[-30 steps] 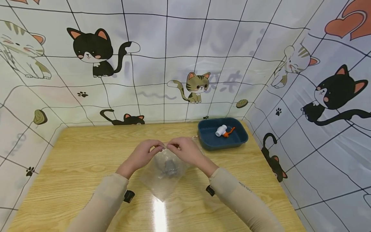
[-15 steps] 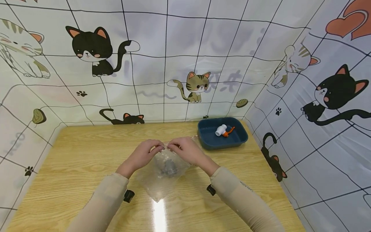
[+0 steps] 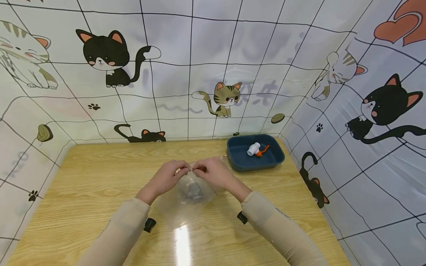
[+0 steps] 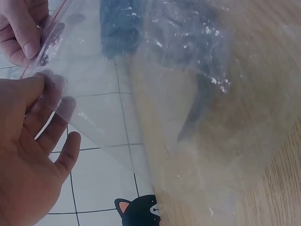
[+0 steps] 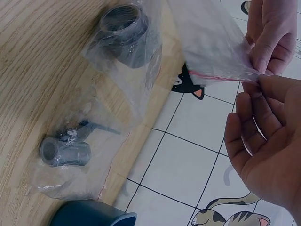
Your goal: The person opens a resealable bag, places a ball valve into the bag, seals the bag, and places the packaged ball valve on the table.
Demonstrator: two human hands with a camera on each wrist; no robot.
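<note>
The left hand (image 3: 166, 178) and right hand (image 3: 214, 173) pinch a clear bag (image 5: 211, 44) by its red-striped edge, above the surface (image 3: 106, 173). A grey pipe part (image 3: 192, 193) shows in or through it.

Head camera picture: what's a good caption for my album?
A left hand and right hand pinch a clear bag near a blue tub.

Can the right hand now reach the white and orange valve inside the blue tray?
Probably yes: the blue tray is near the right hand and nothing covers the valve, though the hand must first release the plastic bag it pinches.
</note>
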